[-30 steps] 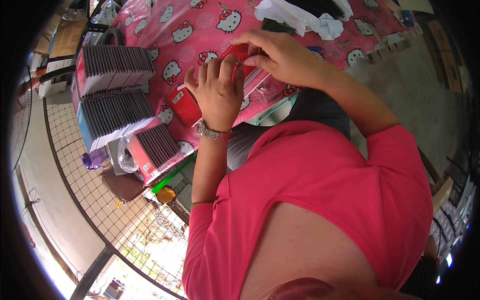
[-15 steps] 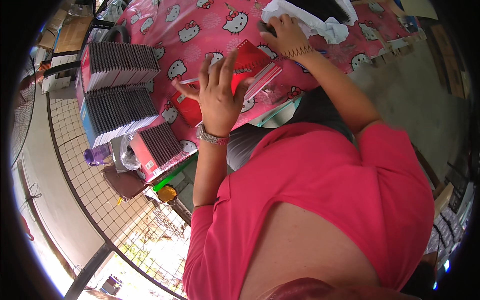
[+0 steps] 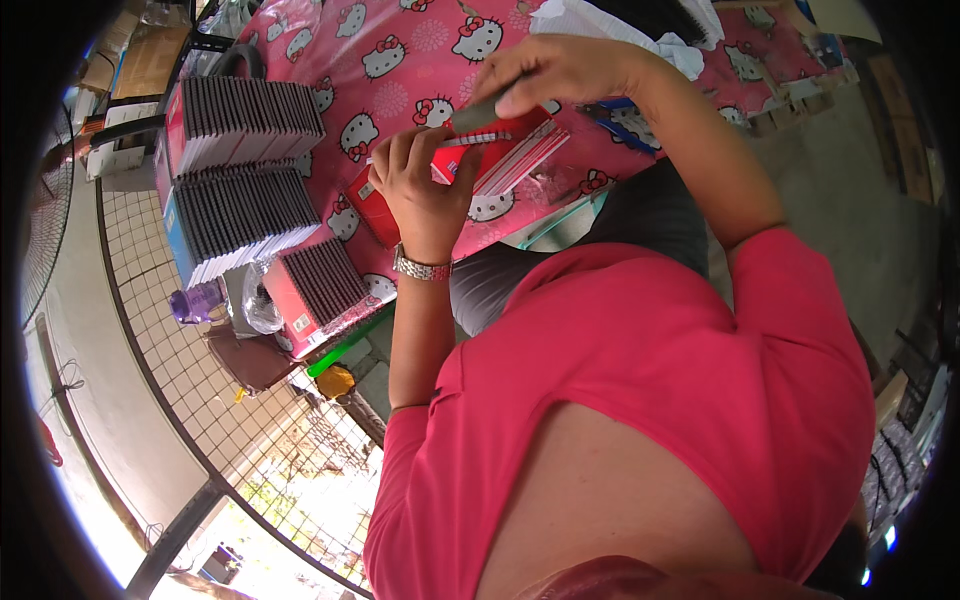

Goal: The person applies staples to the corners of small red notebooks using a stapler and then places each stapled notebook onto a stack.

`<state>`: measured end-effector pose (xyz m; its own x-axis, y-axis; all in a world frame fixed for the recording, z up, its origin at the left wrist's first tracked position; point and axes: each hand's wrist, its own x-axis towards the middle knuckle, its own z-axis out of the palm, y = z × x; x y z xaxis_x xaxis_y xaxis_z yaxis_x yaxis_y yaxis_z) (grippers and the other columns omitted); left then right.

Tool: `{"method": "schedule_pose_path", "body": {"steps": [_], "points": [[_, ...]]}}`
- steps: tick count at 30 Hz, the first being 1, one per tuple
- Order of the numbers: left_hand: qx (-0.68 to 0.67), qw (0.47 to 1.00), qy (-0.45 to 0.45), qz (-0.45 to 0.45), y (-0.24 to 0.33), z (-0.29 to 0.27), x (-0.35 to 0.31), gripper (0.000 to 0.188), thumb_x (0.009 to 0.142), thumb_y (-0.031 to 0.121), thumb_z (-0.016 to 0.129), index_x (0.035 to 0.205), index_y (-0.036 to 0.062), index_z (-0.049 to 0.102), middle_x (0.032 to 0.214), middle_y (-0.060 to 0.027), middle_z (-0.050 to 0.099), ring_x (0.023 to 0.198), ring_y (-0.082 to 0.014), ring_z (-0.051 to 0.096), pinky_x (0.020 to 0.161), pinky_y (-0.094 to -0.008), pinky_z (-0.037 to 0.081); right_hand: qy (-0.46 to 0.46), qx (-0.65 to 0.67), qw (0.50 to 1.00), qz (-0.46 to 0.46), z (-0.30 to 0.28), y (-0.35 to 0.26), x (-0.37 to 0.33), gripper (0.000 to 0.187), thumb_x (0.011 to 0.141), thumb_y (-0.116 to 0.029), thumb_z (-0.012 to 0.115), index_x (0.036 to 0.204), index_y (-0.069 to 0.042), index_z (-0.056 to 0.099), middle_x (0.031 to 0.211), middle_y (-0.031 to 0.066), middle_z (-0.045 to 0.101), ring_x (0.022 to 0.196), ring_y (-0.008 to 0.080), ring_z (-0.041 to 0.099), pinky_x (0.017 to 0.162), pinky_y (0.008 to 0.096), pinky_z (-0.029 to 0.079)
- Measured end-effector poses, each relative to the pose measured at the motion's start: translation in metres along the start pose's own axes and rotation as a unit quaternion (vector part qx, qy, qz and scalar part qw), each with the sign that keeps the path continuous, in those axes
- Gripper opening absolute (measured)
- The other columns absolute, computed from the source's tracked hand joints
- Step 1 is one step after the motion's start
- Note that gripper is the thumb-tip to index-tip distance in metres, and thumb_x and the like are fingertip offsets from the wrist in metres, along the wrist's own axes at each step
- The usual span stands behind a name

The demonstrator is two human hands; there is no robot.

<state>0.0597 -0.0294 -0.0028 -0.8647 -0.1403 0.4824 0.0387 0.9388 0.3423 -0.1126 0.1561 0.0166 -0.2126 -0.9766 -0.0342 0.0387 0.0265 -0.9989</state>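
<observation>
My left hand [image 3: 425, 195] is closed on a red notebook [image 3: 465, 160], its fingers curled over the top and the thumb at the near side. A row of holes or coils shows along the notebook's far edge. My right hand [image 3: 545, 75] grips a flat dark grey piece [image 3: 480, 115], whose kind I cannot make out, against that edge. Under and beside my hands lie more red notebooks, among them a stack [image 3: 525, 160] with white and red page edges. Part of another red cover [image 3: 375, 210] shows left of my left hand.
Rows of black-coiled notebooks [image 3: 245, 205] stand at the left, with a smaller pink-covered batch [image 3: 320, 285] nearer. Beside them are a purple bottle [image 3: 197, 303] and a brown pouch [image 3: 245, 358]. White paper [image 3: 600, 25] lies at the back on the pink patterned tablecloth [image 3: 395, 100].
My right hand has come left and nearer, bringing the dark piece to the notebook's edge. My left hand's raised fingers have lowered and curled onto the notebook. The coil at my right wrist no longer shows.
</observation>
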Motion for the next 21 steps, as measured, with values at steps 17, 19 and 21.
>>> {"method": "schedule_pose_path", "body": {"steps": [17, 19, 21], "points": [[-0.047, 0.999, 0.007, -0.016, -0.008, -0.003, 0.001, 0.035, 0.07, 0.023, 0.083, 0.098, 0.0104, 0.065, 0.096, -0.0053, 0.063, 0.102, -0.0312, 0.054, 0.089, -0.0452, 0.041, 0.106, 0.097, 0.986, -0.08, -0.007, 0.008, 0.018, 0.04, 0.09, -0.035, 0.072, 0.111, -0.001, 0.073, 0.1, 0.0056, 0.073, 0.095, 0.0114, 0.065, 0.089, 0.0261, 0.048], [-0.041, 0.999, 0.005, -0.018, -0.009, -0.003, 0.001, 0.035, 0.07, 0.021, 0.082, 0.098, 0.01, 0.065, 0.096, -0.0059, 0.063, 0.101, -0.0316, 0.054, 0.089, -0.0451, 0.041, 0.194, -0.008, 0.981, -0.017, -0.007, -0.002, 0.011, 0.037, 0.087, -0.033, 0.075, 0.108, -0.003, 0.074, 0.095, 0.0037, 0.073, 0.089, 0.0099, 0.064, 0.083, 0.0254, 0.048], [-0.025, 1.0, -0.002, -0.017, -0.01, -0.004, 0.0, 0.034, 0.07, 0.019, 0.081, 0.098, 0.0093, 0.065, 0.095, -0.0065, 0.063, 0.099, -0.032, 0.054, 0.088, -0.0446, 0.041, 0.093, -0.013, 0.995, -0.045, 0.0, -0.002, 0.01, 0.031, 0.088, -0.021, 0.071, 0.11, 0.001, 0.073, 0.098, 0.0064, 0.071, 0.092, 0.0111, 0.062, 0.085, 0.0264, 0.047]]}}
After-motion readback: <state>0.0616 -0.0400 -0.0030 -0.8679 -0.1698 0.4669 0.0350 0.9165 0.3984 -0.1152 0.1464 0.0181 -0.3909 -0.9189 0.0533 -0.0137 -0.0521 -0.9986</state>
